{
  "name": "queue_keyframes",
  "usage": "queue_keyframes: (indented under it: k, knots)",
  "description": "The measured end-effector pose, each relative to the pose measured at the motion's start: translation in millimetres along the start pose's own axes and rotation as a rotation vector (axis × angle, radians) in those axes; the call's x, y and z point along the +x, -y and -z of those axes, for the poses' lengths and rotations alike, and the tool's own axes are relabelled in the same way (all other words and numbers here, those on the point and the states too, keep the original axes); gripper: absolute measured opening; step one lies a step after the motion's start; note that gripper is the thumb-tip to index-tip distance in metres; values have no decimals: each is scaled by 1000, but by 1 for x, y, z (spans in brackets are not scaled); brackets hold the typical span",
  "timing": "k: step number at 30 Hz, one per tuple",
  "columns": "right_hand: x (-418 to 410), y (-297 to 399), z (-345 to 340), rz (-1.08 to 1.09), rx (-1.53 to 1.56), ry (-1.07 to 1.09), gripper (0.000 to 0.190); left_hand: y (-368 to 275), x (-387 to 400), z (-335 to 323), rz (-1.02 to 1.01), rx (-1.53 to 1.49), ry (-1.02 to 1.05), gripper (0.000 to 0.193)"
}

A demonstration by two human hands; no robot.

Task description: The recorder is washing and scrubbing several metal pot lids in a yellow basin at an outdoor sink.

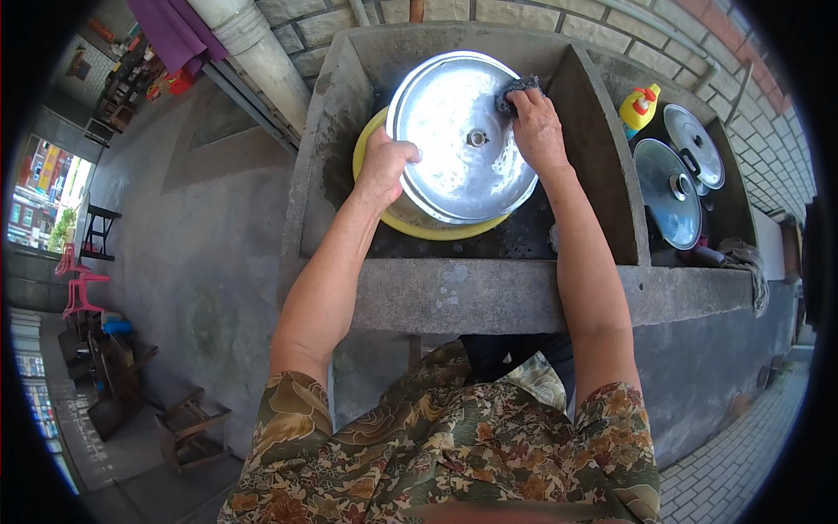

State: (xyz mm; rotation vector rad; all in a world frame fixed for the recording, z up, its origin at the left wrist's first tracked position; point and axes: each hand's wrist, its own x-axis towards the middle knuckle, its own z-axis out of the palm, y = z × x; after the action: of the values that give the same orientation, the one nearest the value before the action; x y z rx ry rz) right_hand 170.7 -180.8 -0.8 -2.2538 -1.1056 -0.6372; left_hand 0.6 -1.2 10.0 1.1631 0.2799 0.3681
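My left hand (385, 164) grips the left rim of a round, shiny metal pot lid (452, 177), its thumb lying over the edge. A dark scouring pad (519, 88) is pressed under the fingers of my right hand (540, 131) against the lid's upper right part. Wet or soapy streaks show on the metal around a small fitting at its middle. Below the lid, a yellow plastic basin (445, 232) rests in the left compartment of a concrete sink, mostly hidden by the lid.
The sink's front edge (458, 295) runs before me. Its right compartment holds a yellow bottle (638, 111), a glass lid (664, 196) and a metal lid (691, 134). A grey cloth (749, 262) hangs over the edge. A brick wall (419, 9) rises behind; a wooden stool (190, 429) stands lower left.
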Motion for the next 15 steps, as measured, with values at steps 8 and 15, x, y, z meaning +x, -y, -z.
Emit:
queue_keyframes:
  k: [8,15]
  knots:
    - [-22,70,-7,60,161,664,14,-5,-4,12,-55,-154,-298,45]
    - [-6,97,-3,249,348,97,22,14,-6,-4,53,-201,-112,26]
